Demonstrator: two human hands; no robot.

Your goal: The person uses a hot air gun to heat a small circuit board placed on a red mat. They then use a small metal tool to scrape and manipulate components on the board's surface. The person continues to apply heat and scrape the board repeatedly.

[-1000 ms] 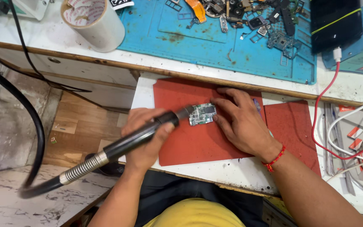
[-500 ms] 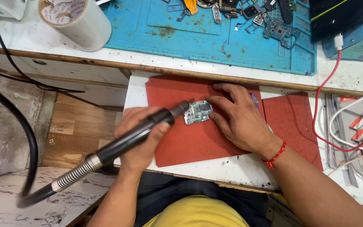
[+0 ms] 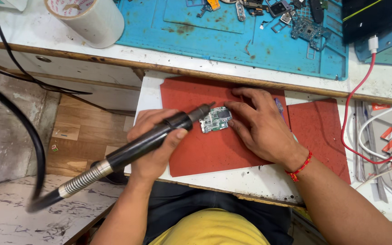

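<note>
White surface [image 3: 250,179], red mat [image 3: 214,154] near its back edge: circuit board [image 3: 215,120] pinned under right hand [image 3: 262,127] fingers, hot-air wand [image 3: 150,140] gripped in left hand [image 3: 153,145] fingers.

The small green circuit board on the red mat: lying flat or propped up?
Flat. The small green circuit board lies face-up on the red mat, right hand fingertips pressing its edge, the left hand's black hot-air handpiece nozzle beside it.

an electronics repair workshop: blue repair mat [image 3: 232,41] strewn with phone parts [image 3: 296,18].
</note>
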